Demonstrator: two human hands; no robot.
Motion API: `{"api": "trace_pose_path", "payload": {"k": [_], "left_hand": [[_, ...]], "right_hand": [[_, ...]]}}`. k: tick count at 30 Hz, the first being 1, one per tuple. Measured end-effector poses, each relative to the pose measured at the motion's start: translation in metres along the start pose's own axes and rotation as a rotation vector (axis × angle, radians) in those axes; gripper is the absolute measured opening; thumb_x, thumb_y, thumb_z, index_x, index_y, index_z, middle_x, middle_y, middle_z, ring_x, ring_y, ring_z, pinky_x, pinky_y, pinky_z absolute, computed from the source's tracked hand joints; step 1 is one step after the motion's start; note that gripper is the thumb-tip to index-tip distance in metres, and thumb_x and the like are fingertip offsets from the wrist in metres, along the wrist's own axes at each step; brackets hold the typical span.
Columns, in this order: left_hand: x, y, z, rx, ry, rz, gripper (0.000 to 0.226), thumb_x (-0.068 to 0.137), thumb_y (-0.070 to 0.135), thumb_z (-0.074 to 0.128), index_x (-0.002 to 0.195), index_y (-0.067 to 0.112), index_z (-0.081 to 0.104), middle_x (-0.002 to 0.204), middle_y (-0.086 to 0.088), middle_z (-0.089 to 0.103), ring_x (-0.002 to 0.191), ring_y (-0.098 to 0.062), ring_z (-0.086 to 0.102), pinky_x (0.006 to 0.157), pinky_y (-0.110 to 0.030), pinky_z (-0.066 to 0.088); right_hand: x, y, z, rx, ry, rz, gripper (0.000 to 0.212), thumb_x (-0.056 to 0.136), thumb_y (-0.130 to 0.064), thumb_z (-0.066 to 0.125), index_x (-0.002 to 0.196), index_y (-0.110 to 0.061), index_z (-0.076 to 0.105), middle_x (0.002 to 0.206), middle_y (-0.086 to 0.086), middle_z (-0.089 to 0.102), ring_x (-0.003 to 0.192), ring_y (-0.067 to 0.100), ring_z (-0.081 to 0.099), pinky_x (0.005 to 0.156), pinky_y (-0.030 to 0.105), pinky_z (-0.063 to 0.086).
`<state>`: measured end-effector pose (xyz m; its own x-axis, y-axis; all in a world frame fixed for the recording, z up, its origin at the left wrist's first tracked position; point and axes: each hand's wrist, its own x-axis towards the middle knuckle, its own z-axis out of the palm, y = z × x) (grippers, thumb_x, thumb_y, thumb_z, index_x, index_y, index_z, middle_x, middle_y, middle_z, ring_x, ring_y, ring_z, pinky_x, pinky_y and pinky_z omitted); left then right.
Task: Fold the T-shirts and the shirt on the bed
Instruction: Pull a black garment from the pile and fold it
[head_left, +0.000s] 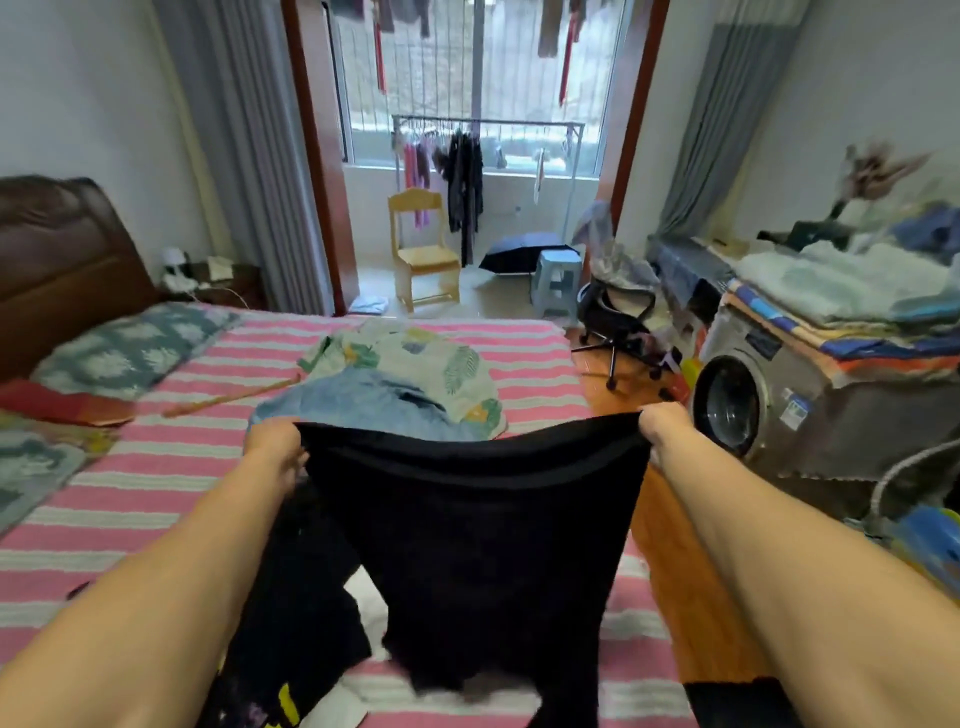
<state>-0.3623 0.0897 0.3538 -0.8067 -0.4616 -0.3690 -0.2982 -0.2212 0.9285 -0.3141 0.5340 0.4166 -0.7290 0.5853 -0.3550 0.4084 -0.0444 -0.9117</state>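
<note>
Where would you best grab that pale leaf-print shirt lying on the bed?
The leaf-print shirt lies crumpled, partly over a blue garment. Probably pinch its far upper edge, coming down from above; that edge sits free on the striped bedspread, not tangled with the blue one.

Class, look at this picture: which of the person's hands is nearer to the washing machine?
Right. The right hand grips the black garment just beside the washing machine; the left hand holds its opposite corner, over the bed.

White walls, grey curtains (244, 156), bright balcony window (467, 78), wooden chair (423, 249), washing machine (753, 395).
</note>
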Motion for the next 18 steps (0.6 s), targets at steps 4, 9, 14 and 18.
{"api": "trace_pose_path", "payload": {"k": [4,9,14,18], "left_hand": [[-0.022,0.140,0.055,-0.328,-0.073,0.232,0.037,0.100,-0.004,0.030,0.092,0.020,0.057,0.071,-0.005,0.060,0.046,-0.007,0.057,0.048,-0.018,0.048],[-0.049,0.266,0.073,-0.554,-0.098,0.391,0.040,0.098,-0.004,0.025,0.083,0.018,0.055,0.046,0.000,0.057,0.035,-0.007,0.052,0.054,-0.023,0.054],[-0.065,0.280,0.045,-0.428,-0.156,0.412,0.033,0.093,-0.002,0.037,0.084,0.015,0.063,0.068,-0.003,0.063,0.058,-0.013,0.065,0.076,-0.033,0.063],[-0.067,0.188,0.010,-0.218,-0.156,0.361,0.027,0.089,-0.001,0.041,0.077,0.012,0.061,0.065,-0.005,0.060,0.060,-0.017,0.062,0.065,-0.030,0.061]], "right_hand": [[0.027,-0.122,0.008,0.294,-0.100,-0.158,0.027,0.099,0.001,0.045,0.083,-0.012,0.062,0.087,0.016,0.056,0.051,0.021,0.056,0.043,0.018,0.045],[0.011,-0.222,-0.021,0.499,-0.077,-0.359,0.035,0.099,0.003,0.038,0.084,-0.015,0.064,0.085,0.013,0.060,0.054,0.022,0.058,0.035,0.015,0.039],[-0.020,-0.218,-0.038,0.502,0.050,-0.465,0.046,0.095,0.006,0.027,0.086,-0.019,0.064,0.091,0.011,0.062,0.072,0.022,0.060,0.057,0.031,0.057],[-0.015,-0.121,-0.039,0.370,0.104,-0.421,0.039,0.091,0.004,0.036,0.081,-0.024,0.061,0.085,0.007,0.061,0.071,0.022,0.060,0.054,0.028,0.053]]}}
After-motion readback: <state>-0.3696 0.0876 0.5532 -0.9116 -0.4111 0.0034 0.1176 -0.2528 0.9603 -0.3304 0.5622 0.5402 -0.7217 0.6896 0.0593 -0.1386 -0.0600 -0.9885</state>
